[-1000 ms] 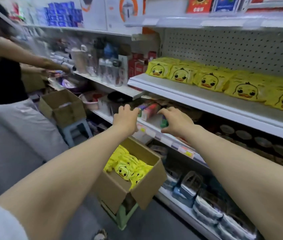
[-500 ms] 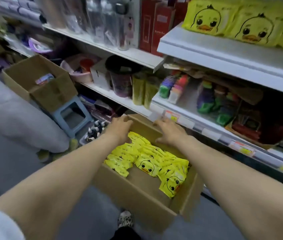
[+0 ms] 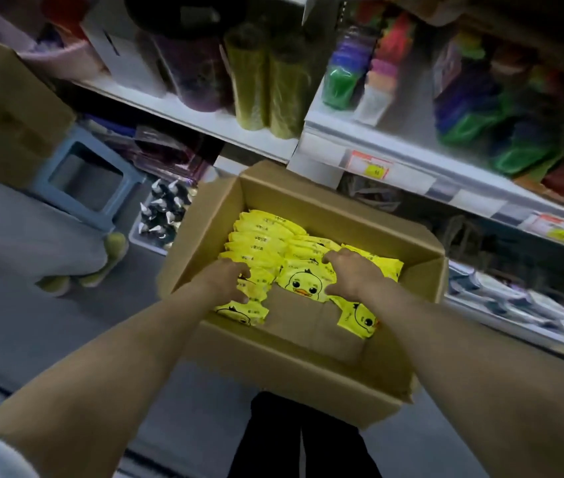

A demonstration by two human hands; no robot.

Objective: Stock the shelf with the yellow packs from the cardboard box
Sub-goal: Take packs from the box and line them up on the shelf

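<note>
An open cardboard box stands below me in front of the shelving, holding several yellow packs printed with a duck face. Both my hands are down inside it. My left hand lies on the packs at the left side, fingers curled over their edges. My right hand covers the packs at the right, fingers and thumb bent around the duck-faced pack in the middle. Another pack lies loose by my right wrist. The shelf that holds yellow packs is out of view.
White shelves with price tags run along the top and right, packed with bottles, green rolls and coloured goods. A second cardboard box sits on a blue stool at the left. Another person's leg and shoe stand beside it.
My view has dropped from the shelf to the box. Both hands came down from the shelf edge, past the box's far rim, onto the yellow packs inside.
</note>
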